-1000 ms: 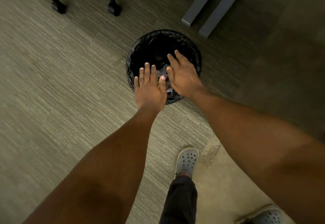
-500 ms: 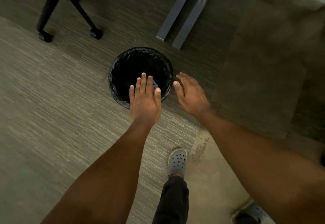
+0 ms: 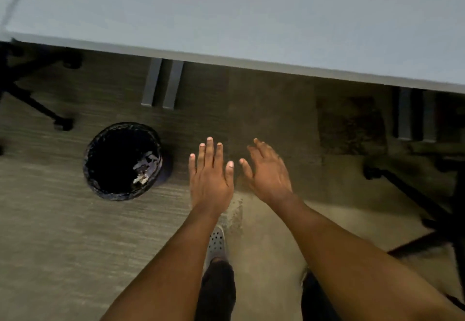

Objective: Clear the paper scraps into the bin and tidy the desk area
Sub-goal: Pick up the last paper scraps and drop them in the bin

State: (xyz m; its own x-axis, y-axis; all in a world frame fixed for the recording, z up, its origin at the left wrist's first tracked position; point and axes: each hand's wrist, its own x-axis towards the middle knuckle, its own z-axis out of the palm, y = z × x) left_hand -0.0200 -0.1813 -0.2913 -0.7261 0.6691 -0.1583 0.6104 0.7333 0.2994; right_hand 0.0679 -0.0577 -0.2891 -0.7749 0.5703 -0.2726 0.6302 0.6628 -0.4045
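Head view: both hands have come away from the bin (image 3: 122,161) since the earlier frames, where they hung directly over its mouth. The left hand (image 3: 210,174) is now flat, palm down, fingers spread, its grip apart and holding nothing. The right hand (image 3: 268,169) sits just beside it, tilted on edge with fingers loosely extended, also apart and bare (slightly blurred at the fingertips). Both hover over the carpet (image 3: 63,232), to the right of the bin and well clear of its rim. The bin, black-lined, stands on the carpet at left, where before it was centred under the hands. Pale paper scraps (image 3: 144,169) lie inside it against the right wall. The desk (image 3: 251,13) now fills the top of the frame, its pale surface newly in sight; half a second ago only a corner showed. Grey desk legs (image 3: 162,84) stand behind the bin. One grey perforated shoe (image 3: 217,242) shows between the forearms.
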